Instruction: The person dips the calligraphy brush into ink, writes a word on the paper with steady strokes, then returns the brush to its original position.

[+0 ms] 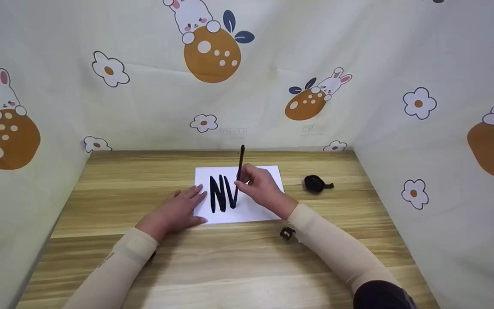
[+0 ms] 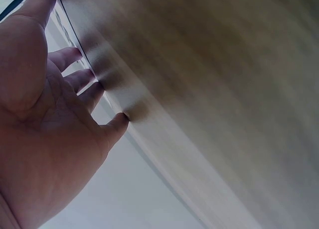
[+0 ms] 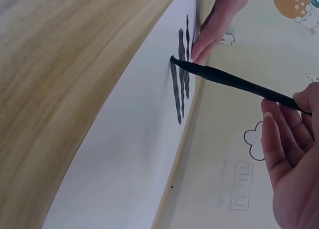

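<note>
Wood-grain worktop [image 1: 238,270], white paper [image 1: 257,211].
I pinch the steep brush [image 3: 224,78] in my right fingers [image 1: 245,187], tip [image 3: 174,59] below on paper; left fingers [image 1: 191,192] spread.

Pale cream walls [image 1: 152,107] with white bunnies [image 1: 193,15], round orange fruits [image 1: 206,66] and white flowers [image 1: 120,76] stand around three sides of a striped brown wooden surface [image 1: 230,262].

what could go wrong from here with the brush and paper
The black strokes might smear, if wet, should the left hand, its fingertips close beside them, slide across. The paper could swivel, since that hand rests only at its left side. The small black dish to the right of the paper may get knocked if the right hand, holding the brush, swings outward.
</note>
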Motion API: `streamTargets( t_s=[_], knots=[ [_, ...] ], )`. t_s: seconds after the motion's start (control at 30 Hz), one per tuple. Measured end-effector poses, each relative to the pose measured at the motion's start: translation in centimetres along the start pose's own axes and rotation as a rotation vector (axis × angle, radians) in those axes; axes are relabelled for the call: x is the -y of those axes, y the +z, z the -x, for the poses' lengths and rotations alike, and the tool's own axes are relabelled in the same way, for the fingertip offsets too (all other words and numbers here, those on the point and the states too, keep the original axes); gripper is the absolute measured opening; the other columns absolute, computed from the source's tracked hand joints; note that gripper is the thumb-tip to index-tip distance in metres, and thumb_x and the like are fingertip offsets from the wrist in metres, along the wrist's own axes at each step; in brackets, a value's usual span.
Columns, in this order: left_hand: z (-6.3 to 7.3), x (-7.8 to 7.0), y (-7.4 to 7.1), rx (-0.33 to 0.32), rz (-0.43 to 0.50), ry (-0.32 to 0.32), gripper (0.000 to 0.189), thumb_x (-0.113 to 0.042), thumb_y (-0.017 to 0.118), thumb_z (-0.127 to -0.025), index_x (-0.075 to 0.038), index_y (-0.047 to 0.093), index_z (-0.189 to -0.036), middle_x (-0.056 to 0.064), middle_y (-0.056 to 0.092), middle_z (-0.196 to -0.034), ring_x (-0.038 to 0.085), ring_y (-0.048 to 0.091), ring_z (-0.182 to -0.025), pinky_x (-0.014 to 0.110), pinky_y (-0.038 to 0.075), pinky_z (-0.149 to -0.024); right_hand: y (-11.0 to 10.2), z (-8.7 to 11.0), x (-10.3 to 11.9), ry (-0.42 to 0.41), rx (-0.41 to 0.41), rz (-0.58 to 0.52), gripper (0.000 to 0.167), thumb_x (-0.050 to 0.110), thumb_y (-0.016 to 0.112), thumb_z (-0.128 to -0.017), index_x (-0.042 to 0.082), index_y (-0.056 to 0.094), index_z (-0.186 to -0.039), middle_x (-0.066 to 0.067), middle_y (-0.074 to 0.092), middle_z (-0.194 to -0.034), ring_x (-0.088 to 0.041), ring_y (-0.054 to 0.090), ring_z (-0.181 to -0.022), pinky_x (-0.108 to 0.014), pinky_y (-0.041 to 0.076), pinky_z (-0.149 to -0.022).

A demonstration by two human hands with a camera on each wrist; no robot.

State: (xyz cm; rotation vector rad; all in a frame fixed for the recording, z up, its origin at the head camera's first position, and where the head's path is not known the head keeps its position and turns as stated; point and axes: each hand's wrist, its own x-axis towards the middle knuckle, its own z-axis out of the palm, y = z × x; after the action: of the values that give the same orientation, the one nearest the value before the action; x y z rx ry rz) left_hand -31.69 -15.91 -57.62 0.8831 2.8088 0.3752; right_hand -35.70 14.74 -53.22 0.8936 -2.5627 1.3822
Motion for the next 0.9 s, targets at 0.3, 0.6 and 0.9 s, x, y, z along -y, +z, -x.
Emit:
streamTargets(
  t_s=[0.3,0.6,0.9],
  knots=[
    [0.1,-0.1,-0.1,0.001,0.004,0.001,0.087,-0.054,0.070,-0.106,-0.002,0.041,-0.169,0.023,0.030,-0.178,0.045,0.030,-0.164,0.074,0.027,-0.126,0.2,-0.8,-0.3,-0.012,0.009,0.035,0.005,0.008,0.077,-0.102,0.007,0.072,-0.103,-0.001,0.078,-0.093,-0.012,0.075,-0.088,-0.027,0.058,-0.072],
    [0.1,0.0,0.0,0.002,0.007,0.004,0.088,-0.055,0.070,-0.106,-0.002,0.040,-0.170,0.023,0.029,-0.179,0.045,0.031,-0.163,0.074,0.027,-0.127,0.2,-1.7,-0.9,-0.004,0.004,0.049,0.007,0.012,0.077,-0.104,0.006,0.074,-0.105,0.000,0.077,-0.093,-0.013,0.074,-0.090,-0.029,0.059,-0.073],
    [0.0,0.1,0.1,0.005,0.000,0.001,0.088,-0.057,0.069,-0.106,-0.004,0.040,-0.171,0.022,0.028,-0.180,0.043,0.029,-0.165,0.073,0.026,-0.127,0.1,-2.9,-1.6,0.025,-0.029,0.078,0.006,0.012,0.077,-0.104,0.007,0.075,-0.104,-0.002,0.079,-0.095,-0.016,0.076,-0.092,-0.030,0.060,-0.075]
  ],
)
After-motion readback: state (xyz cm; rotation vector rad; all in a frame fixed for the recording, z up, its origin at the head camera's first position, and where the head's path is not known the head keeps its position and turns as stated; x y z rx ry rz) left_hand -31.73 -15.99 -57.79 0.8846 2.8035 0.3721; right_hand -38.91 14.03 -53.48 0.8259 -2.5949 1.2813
